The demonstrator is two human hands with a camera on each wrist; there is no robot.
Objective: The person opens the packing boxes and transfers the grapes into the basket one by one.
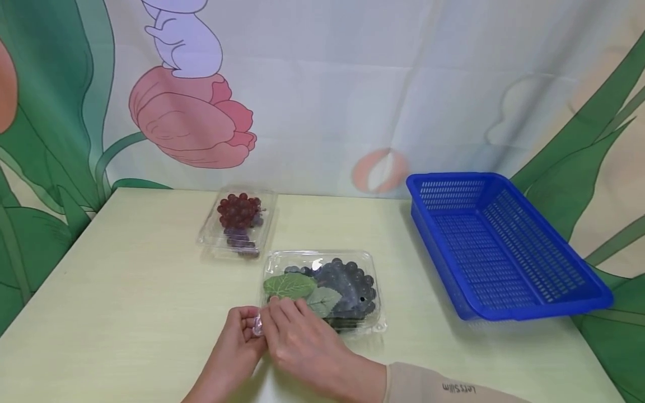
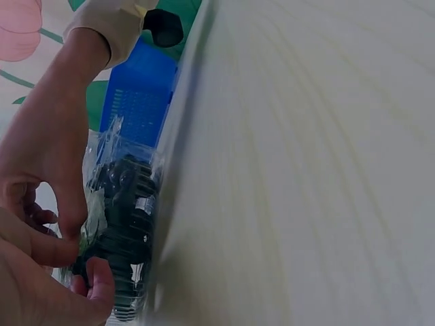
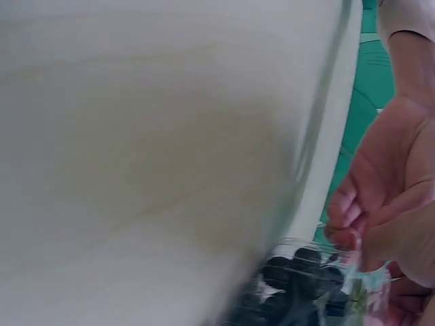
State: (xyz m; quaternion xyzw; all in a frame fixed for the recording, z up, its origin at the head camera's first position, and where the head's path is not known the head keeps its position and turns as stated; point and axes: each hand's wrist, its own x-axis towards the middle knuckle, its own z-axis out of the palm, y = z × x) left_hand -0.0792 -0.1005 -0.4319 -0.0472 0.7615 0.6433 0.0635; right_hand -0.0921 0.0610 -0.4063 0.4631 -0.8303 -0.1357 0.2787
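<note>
A clear plastic clamshell box lies in the middle of the table, closed over dark grapes and green leaves. At its near left corner my left hand pinches the edge with curled fingers. My right hand lies across the near side of the lid, its fingers and thumb gripping the same corner. In the left wrist view, the right hand's thumb and fingers meet at the box edge. The right wrist view shows the left fingers at the corner; what lies under the fingertips is hidden.
Farther back on the left stands a second clear box with red and purple grapes. A blue perforated basket is at the right. A printed curtain hangs behind the pale table.
</note>
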